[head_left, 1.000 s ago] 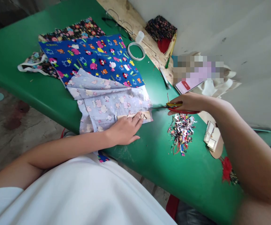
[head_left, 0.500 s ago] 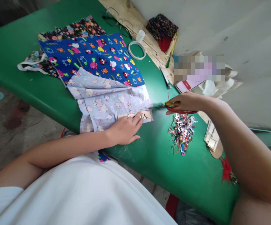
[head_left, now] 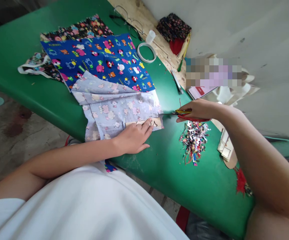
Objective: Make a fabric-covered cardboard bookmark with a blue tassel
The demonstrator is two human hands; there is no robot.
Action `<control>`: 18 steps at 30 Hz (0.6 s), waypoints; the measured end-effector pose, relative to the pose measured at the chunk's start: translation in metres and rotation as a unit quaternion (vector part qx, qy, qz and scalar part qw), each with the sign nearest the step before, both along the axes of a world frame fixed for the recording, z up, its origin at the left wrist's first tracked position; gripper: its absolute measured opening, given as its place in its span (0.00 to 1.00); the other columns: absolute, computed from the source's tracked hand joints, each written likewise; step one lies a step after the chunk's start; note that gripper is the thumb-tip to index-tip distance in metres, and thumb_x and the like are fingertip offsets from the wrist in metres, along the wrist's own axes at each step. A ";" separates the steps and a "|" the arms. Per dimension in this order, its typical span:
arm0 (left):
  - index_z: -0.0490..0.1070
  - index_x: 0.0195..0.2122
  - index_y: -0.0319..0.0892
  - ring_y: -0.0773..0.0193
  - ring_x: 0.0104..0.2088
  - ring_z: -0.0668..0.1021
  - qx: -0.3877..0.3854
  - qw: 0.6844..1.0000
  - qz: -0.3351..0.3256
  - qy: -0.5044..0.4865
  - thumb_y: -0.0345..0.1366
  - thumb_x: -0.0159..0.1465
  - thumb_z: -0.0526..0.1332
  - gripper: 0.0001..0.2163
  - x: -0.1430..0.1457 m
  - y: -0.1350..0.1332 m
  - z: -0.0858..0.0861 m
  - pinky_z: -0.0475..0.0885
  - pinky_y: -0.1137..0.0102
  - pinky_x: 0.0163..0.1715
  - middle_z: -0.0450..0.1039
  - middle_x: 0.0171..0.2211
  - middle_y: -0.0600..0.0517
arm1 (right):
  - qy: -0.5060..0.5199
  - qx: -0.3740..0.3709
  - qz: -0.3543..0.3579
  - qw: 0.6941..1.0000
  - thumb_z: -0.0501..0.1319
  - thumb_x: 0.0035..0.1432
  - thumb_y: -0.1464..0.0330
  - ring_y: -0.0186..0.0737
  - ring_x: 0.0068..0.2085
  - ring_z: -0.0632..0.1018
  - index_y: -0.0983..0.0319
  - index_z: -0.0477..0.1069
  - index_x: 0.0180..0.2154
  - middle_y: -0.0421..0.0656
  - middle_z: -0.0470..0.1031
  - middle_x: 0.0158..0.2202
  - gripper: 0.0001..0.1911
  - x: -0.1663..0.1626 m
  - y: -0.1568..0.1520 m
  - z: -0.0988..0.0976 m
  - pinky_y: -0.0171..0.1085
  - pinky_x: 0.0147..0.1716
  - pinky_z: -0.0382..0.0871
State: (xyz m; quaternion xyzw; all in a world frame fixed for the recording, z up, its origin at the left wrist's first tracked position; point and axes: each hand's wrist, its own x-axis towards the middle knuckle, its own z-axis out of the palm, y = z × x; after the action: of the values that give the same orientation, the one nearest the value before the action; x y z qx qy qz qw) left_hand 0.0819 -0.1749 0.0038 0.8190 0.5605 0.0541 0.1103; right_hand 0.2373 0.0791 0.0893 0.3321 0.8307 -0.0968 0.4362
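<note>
My left hand [head_left: 136, 135] lies flat with its fingers stretched out, pressing a beige strip with dark markings [head_left: 156, 122] onto a piece of printed fabric. This fabric [head_left: 109, 113] shows its pale, lilac-blue side, and part of it is folded over. My right hand [head_left: 199, 108] is closed around the red and yellow handles of a pair of scissors [head_left: 168, 114]. The blades point left, their tips at the fabric's right edge, just above the strip. Whether they touch the cloth I cannot tell. Beneath the pale piece spreads blue cartoon-print fabric [head_left: 104, 60].
A heap of fabric scraps [head_left: 194, 141] sits below the scissors on the green table [head_left: 159, 173]. Farther back are a tape roll [head_left: 146, 53], eyeglasses [head_left: 128, 21], a small metal tool [head_left: 176, 81] and a phone [head_left: 196, 92]. Black floral cloth [head_left: 84, 28] lies at the upper left.
</note>
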 end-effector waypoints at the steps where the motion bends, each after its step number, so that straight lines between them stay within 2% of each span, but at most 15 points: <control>1: 0.56 0.68 0.33 0.51 0.47 0.78 0.000 1.000 0.000 0.000 0.49 0.71 0.51 0.31 0.000 0.000 0.000 0.70 0.64 0.40 0.48 0.70 0.30 | 0.001 -0.002 -0.004 1.000 0.60 0.43 0.37 0.51 0.34 0.76 0.57 0.78 0.39 0.49 0.79 0.34 0.34 0.000 0.000 0.000 0.48 0.38 0.67; 9: 0.56 0.68 0.33 0.51 0.47 0.79 0.004 1.000 -0.001 0.007 0.50 0.71 0.51 0.31 0.000 0.000 -0.001 0.71 0.64 0.40 0.48 0.70 0.31 | -0.007 -0.008 -0.037 0.999 0.62 0.40 0.37 0.49 0.32 0.74 0.57 0.78 0.36 0.48 0.79 0.33 0.34 0.001 0.003 -0.004 0.47 0.36 0.67; 18: 0.55 0.68 0.33 0.51 0.47 0.79 0.001 1.000 -0.001 0.004 0.50 0.71 0.51 0.31 0.000 0.000 0.000 0.71 0.63 0.41 0.48 0.70 0.30 | 0.010 0.017 0.023 1.000 0.60 0.44 0.37 0.44 0.26 0.69 0.57 0.77 0.34 0.47 0.75 0.25 0.32 0.003 0.009 -0.009 0.45 0.31 0.63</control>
State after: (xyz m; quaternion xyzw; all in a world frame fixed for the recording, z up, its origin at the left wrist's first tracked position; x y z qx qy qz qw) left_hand 0.0822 -0.1749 0.0035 0.8199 0.5600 0.0510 0.1073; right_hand 0.2408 0.0876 0.0800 0.3189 0.8439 -0.0758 0.4246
